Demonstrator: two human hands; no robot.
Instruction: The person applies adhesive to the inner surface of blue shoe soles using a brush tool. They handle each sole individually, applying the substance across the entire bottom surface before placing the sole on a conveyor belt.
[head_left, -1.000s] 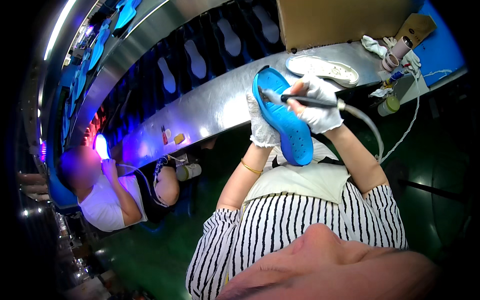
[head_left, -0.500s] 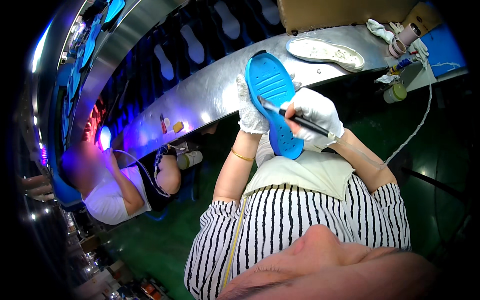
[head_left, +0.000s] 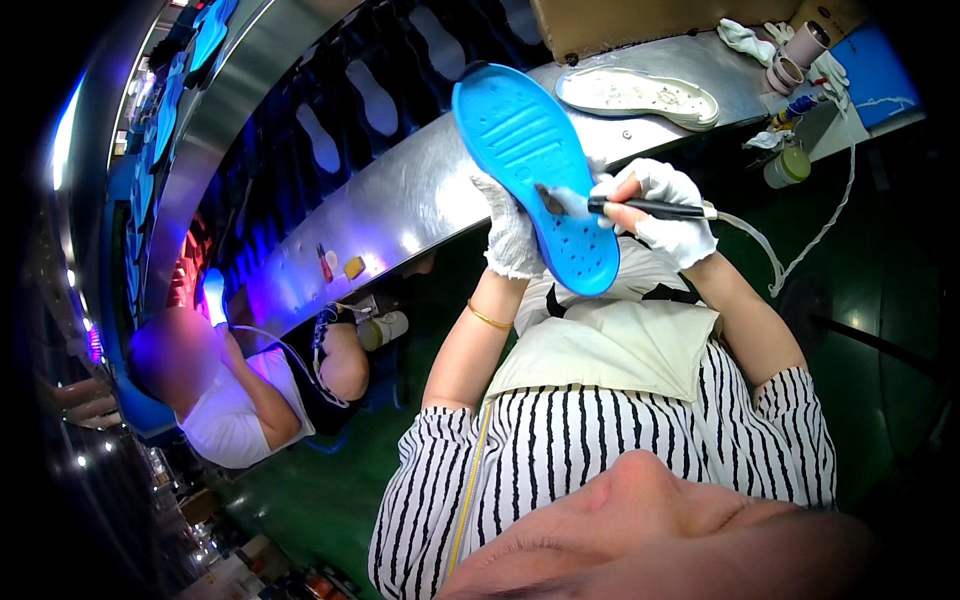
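A blue shoe sole (head_left: pixel 525 130), with ridges across its middle and small holes at both ends, is held up in front of me at a tilt. My left hand (head_left: pixel 512 235), in a white glove, grips it from beneath along its left edge; some of the fingers are hidden behind it. In my white-gloved right hand (head_left: pixel 678 232) is a brush with a dark handle (head_left: pixel 660 208), pinched between bare fingertips. The blurred bristles lie over the sole's narrow waist. A clear tube (head_left: pixel 752 232) runs from the handle's rear end.
Beyond the sole, a metal ledge (head_left: pixel 380 205) carries a white sole (head_left: pixel 640 95) and a yellow block (head_left: pixel 354 267). Soles lie on the dark conveyor (head_left: pixel 372 98) behind it. Tape rolls, gloves and a green-lidded jar (head_left: pixel 787 167) are at right. A co-worker (head_left: pixel 240 400) sits at left.
The blue sole has moved away from me and leftward at its far end, tilting more. The brush has swung nearly level, its bristles shifting from the left edge toward the waist.
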